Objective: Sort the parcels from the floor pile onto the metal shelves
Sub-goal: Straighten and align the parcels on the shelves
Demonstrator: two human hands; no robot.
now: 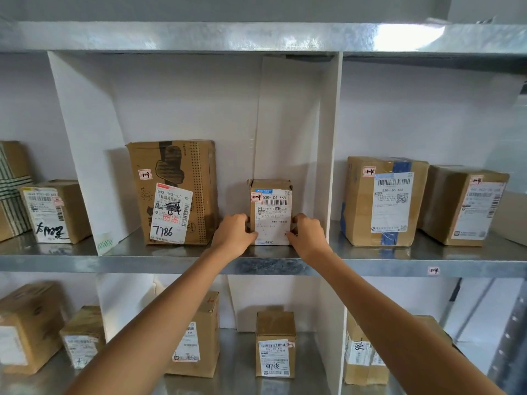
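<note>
A small brown parcel (271, 206) with a white shipping label stands upright on the middle metal shelf (176, 263), in the centre compartment. My left hand (234, 233) grips its lower left side and my right hand (307, 233) grips its lower right side, fingers curled round the edges. A taller cardboard box (174, 192) marked 7786 stands to its left in the same compartment, apart from it.
White divider panels (333, 143) wall the compartment on both sides. Two labelled boxes (385, 201) sit in the right compartment and two more at far left (54, 212). Several parcels (275, 343) stand on the lower shelf under my arms. An upper shelf (256, 38) spans overhead.
</note>
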